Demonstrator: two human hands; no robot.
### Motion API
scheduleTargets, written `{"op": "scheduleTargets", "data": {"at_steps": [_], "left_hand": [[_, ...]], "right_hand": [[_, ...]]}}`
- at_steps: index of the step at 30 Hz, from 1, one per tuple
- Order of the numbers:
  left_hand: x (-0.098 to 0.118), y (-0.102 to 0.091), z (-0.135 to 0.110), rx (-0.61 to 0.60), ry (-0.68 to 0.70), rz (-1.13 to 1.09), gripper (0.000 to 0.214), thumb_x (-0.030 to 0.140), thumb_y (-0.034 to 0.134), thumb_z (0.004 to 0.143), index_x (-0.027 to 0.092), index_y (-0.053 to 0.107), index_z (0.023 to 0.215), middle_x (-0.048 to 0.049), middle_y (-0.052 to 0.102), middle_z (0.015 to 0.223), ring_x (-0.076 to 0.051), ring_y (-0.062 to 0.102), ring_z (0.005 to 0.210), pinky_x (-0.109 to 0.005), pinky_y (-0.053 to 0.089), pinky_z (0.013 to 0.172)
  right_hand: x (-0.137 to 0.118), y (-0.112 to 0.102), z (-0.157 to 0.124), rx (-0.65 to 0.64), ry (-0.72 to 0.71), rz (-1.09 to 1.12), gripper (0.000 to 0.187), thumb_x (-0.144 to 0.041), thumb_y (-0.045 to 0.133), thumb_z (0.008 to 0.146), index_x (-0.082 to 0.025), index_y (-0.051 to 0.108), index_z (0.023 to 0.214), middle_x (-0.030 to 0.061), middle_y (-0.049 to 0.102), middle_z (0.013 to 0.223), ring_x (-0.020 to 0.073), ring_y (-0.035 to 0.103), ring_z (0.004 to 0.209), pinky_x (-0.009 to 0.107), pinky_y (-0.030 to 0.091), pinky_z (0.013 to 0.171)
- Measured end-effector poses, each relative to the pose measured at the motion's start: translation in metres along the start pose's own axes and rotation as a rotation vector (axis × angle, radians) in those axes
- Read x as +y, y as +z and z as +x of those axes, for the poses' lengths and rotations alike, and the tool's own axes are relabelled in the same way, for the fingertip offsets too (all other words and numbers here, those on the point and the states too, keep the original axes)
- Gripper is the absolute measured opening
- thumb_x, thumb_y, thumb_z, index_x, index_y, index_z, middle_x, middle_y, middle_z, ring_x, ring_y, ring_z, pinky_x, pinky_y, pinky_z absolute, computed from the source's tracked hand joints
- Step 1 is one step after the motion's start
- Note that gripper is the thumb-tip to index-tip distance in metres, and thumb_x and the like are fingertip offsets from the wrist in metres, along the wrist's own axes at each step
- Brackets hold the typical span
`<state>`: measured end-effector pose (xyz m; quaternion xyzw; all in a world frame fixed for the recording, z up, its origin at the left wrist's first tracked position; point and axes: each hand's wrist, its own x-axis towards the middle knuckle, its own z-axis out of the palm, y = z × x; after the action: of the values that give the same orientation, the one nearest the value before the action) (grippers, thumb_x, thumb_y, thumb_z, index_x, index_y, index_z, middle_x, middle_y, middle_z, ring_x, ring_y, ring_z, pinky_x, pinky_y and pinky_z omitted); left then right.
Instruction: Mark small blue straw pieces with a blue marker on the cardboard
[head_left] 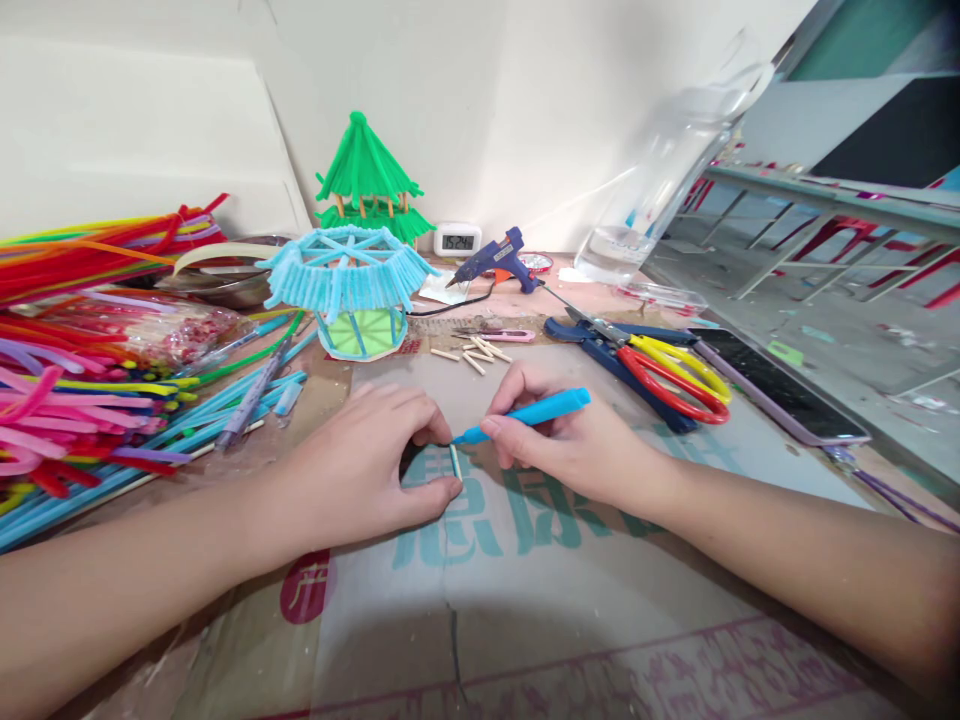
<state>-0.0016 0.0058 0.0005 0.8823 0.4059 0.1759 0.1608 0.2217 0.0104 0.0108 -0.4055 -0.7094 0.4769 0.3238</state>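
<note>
Pinching end to end, my left grip (375, 455) holds the short stick (455, 462), its length pointing away from me (this hand's nearer); rightward, the blue marker (551, 403), tip by the stick's far end, fills my right grip (566, 435).

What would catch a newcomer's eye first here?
Most likely the green-roofed model at the back and the blue-roofed model before it, left of centre. Then the heap of bright fuzzy stems at far left. In the middle, the right hand holds a blue marker at a short stick by the left hand.
</note>
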Motion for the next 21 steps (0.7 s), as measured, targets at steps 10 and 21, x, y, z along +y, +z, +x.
{"op": "scheduleTargets", "data": {"at_steps": [10,21], "left_hand": [[-0.0011,0.0003,-0.0011,0.010,0.009,0.004,0.027,0.044,0.068,0.081,0.021,0.059,0.091,-0.0027,0.061,0.090,-0.022,0.054,0.086,-0.036,0.039,0.075],[-0.0008,-0.0002,-0.0007,0.014,0.028,0.017,0.026,0.043,0.068,0.081,0.021,0.059,0.090,-0.0025,0.062,0.089,-0.022,0.055,0.084,-0.035,0.038,0.074]], "right_hand": [[-0.0022,-0.0003,-0.0030,-0.104,0.083,0.081,0.023,-0.023,0.072,0.081,-0.021,0.049,0.077,-0.0053,0.059,0.054,0.0093,0.051,0.047,0.020,0.036,0.044],[-0.0034,0.0008,-0.0021,-0.052,0.067,0.067,0.023,-0.025,0.072,0.081,-0.021,0.050,0.077,-0.0056,0.059,0.057,0.0096,0.053,0.049,0.021,0.038,0.046]]}}
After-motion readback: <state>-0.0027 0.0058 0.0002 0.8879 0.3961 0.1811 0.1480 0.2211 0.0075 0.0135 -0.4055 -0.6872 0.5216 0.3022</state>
